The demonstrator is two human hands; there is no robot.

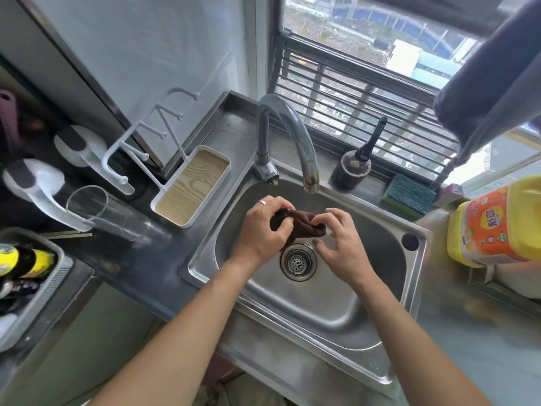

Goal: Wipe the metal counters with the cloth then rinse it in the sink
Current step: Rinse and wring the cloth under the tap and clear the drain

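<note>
A steel counter (468,347) is seen running along the window wall, and a steel sink (322,312) is set into it, its basin taking up the middle of the counter. A curved faucet (288,133) is mounted at the sink's back-left corner, with its spout arched over the rear of the basin. A round strainer drain (298,261) is seated in the basin floor, towards the back.

At the counter's right edge a yellow detergent jug (494,221) with an orange label is stood, partly blurred. On the dark surface at the sink's left edge a white tray (191,186) with a wood-grain insert is placed, and a clear glass (105,210) is lying on its side just beside the tray's front-left corner. Along the sink's back rim a dark bottle (351,168) and a green sponge (408,194) are set near each other.

The left hand (263,230) and the right hand (341,241) are held over the basin, above the drain and just below the spout. A dark brown cloth (301,222) is bunched between them. The left fingers are closed round the cloth's left end. The other end is pinched by the right thumb and forefinger, the remaining right fingers being spread loosely below it. A ring (262,202) is worn on the left hand. Whether water is running cannot be told.
</note>
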